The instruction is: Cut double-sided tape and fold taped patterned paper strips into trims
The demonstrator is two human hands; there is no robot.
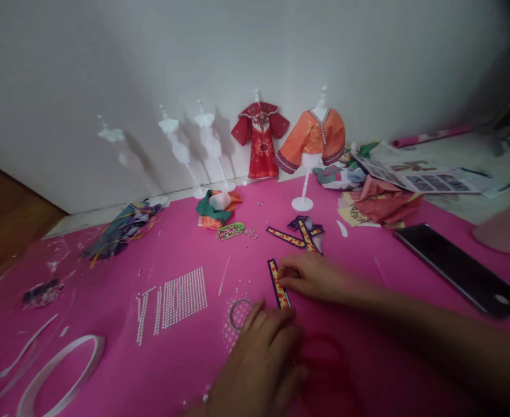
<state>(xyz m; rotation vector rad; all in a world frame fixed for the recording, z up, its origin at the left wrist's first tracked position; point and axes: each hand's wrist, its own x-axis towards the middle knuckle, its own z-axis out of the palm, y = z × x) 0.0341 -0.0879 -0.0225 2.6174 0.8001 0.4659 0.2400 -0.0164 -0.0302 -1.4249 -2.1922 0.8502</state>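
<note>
A narrow patterned fabric strip (277, 284), yellow and red with dark edges, lies on the pink mat (159, 359). My right hand (313, 278) reaches in from the right, and its fingertips pinch the strip near its upper end. My left hand (259, 362) lies low in the middle with its fingers stretched forward and resting on the mat at the strip's lower end. A small clear tape roll (240, 313) sits just left of those fingers. A blurred red loop shape (324, 362) lies right of my left hand; I cannot make out what it is.
More patterned strips (298, 234) lie crossed beyond my hands. Along the wall stand a red doll robe (260, 142), an orange doll jacket on a stand (313, 139) and bare white mannequins (181, 150). Rhinestone sheets (181, 298), a bead tray (230, 230), fabric scraps (379, 202), a dark tablet (459, 266) and a large tape ring (59, 370) surround them.
</note>
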